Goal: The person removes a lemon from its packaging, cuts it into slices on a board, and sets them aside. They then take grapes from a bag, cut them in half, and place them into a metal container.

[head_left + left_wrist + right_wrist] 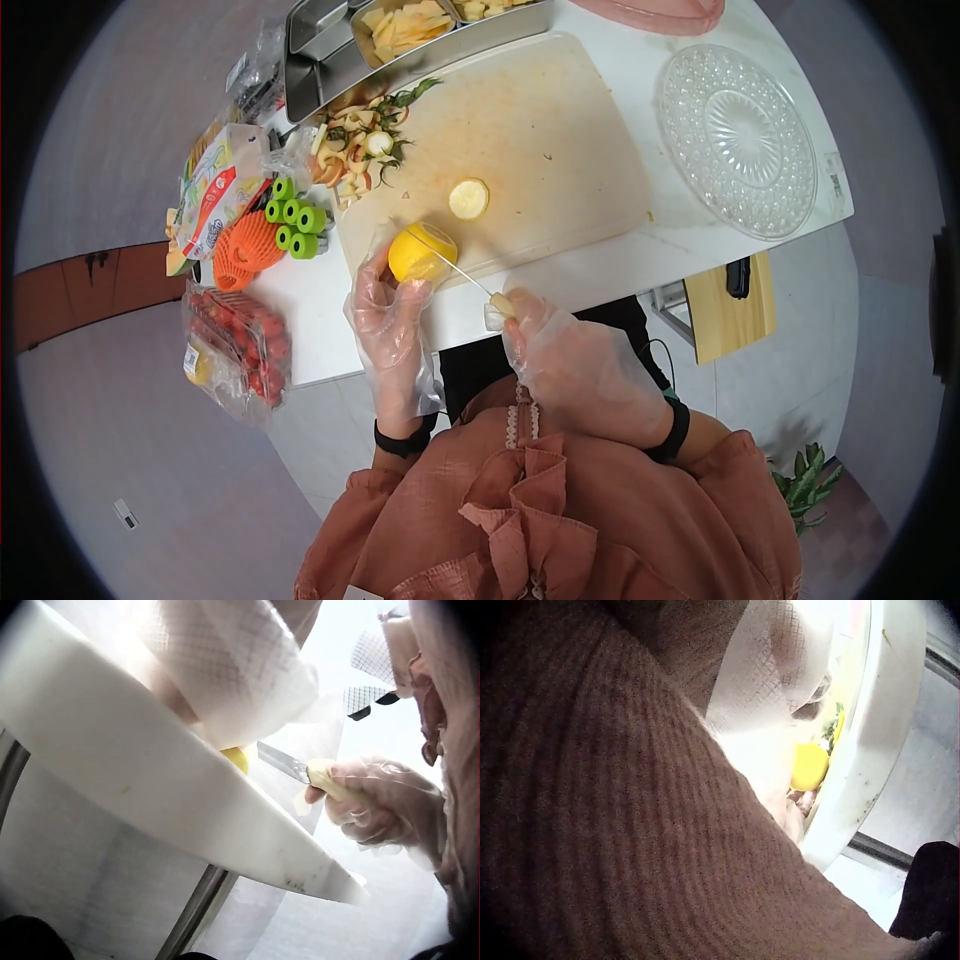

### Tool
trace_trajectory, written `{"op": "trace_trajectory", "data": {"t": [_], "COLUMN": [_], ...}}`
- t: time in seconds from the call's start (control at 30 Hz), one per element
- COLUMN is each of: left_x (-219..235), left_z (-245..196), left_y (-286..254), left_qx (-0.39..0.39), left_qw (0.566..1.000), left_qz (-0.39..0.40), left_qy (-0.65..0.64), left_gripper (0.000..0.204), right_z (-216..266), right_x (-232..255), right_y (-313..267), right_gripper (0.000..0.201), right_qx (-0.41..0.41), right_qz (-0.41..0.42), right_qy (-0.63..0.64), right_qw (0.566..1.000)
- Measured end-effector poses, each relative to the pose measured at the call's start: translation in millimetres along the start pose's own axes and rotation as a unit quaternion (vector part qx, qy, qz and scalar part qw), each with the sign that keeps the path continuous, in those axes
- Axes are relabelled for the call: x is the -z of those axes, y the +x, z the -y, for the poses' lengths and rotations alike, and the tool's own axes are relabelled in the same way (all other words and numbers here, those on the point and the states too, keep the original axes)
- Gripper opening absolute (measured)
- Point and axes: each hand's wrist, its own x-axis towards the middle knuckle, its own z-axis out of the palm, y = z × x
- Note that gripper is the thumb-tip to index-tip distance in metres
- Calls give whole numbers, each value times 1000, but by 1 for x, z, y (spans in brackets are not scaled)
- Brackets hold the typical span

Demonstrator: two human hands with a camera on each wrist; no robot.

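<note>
My left hand, in a clear plastic glove, grips a yellow lemon at the cutting board's near edge. The lemon also shows in the right wrist view. My right hand, gloved too, holds a small knife by its pale handle. In the head view the knife's thin blade reaches up to the lemon and its tip overlaps the fruit. From the left wrist, the right hand's fingers curl round that handle. A round cut piece of lemon lies on the cutting board just beyond.
Fruit peels and leafy tops are heaped on the board's left. Behind stands a metal tray with cut fruit. Green-capped cutters, orange foam nets and boxed red fruit line the left. A glass plate lies right.
</note>
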Motion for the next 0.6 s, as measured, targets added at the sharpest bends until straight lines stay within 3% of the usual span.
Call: {"op": "trace_trajectory", "data": {"t": [0.1,0.13,0.17,0.6], "left_x": [1,1,1,4], "left_z": [3,4,4,10], "left_y": [1,1,2,1], "left_qx": [-9,-12,-14,-27], "left_qw": [1000,1000,1000,1000], "left_qz": [-3,-4,-5,-3], "left_qy": [-1,3,7,-7], "left_gripper": [48,48,48,50], "right_z": [2,3,3,3], "right_x": [0,1,3,4], "right_y": [-1,-1,0,0], "right_gripper": [26,17,22,24], "right_qx": [-15,-65,-114,-113], "right_qz": [37,82,126,133], "right_qy": [-40,25,91,87], "right_qw": [998,994,981,981]}}
